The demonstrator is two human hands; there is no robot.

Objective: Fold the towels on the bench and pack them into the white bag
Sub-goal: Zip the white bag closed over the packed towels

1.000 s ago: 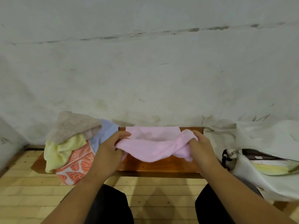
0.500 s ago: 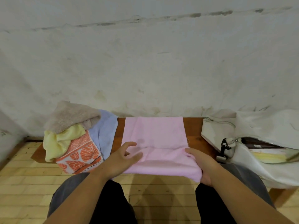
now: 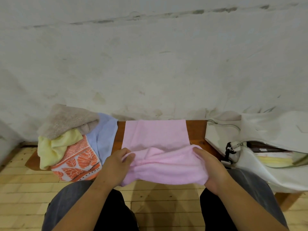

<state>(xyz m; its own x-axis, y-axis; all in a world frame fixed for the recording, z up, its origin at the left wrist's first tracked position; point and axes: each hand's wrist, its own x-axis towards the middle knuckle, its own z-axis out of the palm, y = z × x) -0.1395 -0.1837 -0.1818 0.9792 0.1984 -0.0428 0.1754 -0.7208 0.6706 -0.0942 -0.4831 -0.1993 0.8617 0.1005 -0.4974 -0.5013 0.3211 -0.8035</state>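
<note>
The pink towel (image 3: 155,135) lies across the middle of the wooden surface (image 3: 196,130), its far half spread flat up to the wall (image 3: 150,64). Its near half is lifted off the surface and bunched into folds between the two hands.

The left hand (image 3: 115,165) is at the towel's near left corner, fingers curled, pinching the cloth between thumb and fingers. The right hand (image 3: 210,169) is at the towel's near right end, its fingers curled over the top of the bunched cloth and its thumb below, so the edge is held in its grip. The cloth sags a little between the two hands and hangs past the near edge of the surface, above the wooden floor (image 3: 20,189).

Left of the pink towel, touching its side, is a loose heap of unfolded towels. A blue towel (image 3: 105,135) is nearest. Beyond it are an orange towel (image 3: 78,162) with a leaf print, a yellow towel (image 3: 55,147) and a grey towel (image 3: 66,120) on top.

Right of the pink towel, just beside it, the bag (image 3: 266,129) lies on its side with its zip open. Pale yellow folded cloth (image 3: 273,160) shows inside, and a black clip (image 3: 229,150) hangs at the mouth.
</note>
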